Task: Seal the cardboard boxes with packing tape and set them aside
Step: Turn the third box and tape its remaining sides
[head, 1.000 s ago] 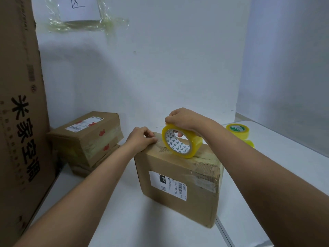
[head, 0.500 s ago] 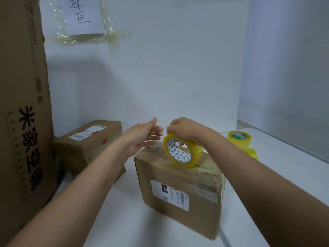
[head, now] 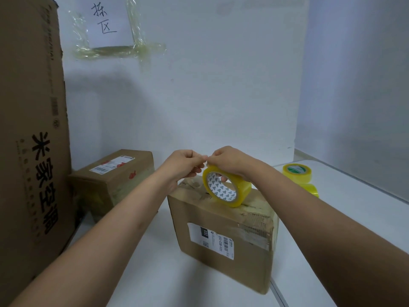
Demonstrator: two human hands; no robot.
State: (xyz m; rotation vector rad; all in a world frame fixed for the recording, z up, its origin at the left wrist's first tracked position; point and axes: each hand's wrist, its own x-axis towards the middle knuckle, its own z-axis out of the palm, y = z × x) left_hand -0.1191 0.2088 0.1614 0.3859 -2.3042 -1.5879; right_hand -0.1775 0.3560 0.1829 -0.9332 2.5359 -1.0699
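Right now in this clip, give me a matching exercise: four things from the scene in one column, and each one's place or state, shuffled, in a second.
Things:
1. tape roll
2. front box
3. spare rolls
4. tall carton

Places or states:
A. stacked on the table at far right
B. stands at the left edge, printed with large black characters
C. on edge on the front box, held by the right hand
D. mid-table, white label facing the camera

Pairs: 1-C, 2-D, 3-A, 4-B
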